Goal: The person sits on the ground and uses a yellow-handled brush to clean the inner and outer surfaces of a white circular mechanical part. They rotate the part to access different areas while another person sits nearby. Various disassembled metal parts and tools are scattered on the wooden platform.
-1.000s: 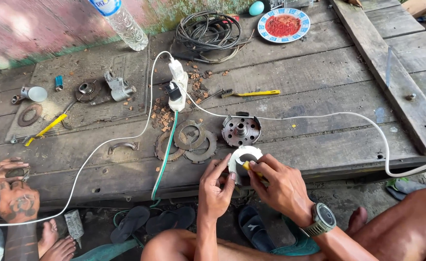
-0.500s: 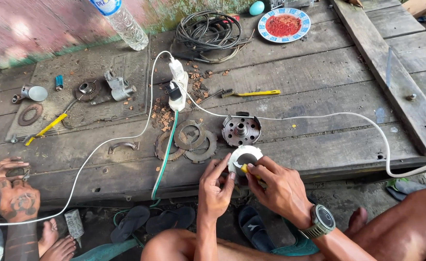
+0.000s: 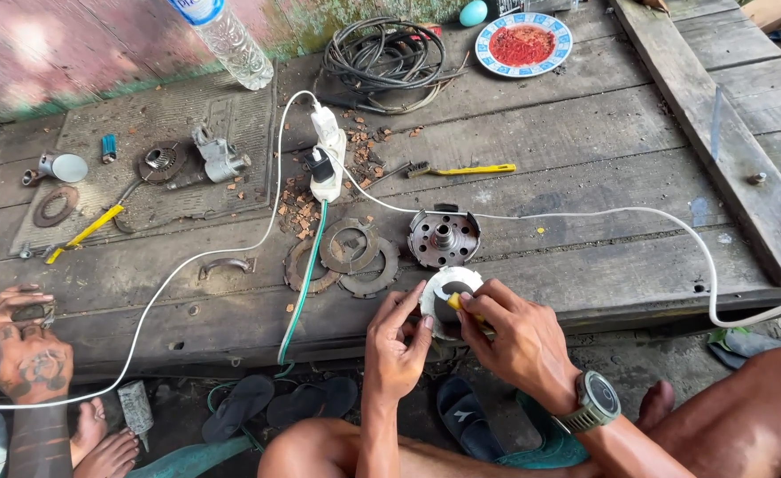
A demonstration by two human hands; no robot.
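Head view: left hand [image 3: 397,341] pinching the rim of a white ring-shaped part [image 3: 448,292] at the plank edge; right hand [image 3: 514,341] closed on a yellow-handled tool [image 3: 455,304], tip against that ring (wrist bent inward, watch on it). Just beyond, a metal hub [image 3: 443,237]; farther up, a clear bottle [image 3: 222,37] with a blue-and-white label, lying tilted.

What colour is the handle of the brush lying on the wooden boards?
Yellow. The brush shows clearly in the head view, lying flat on the boards beyond the hands.
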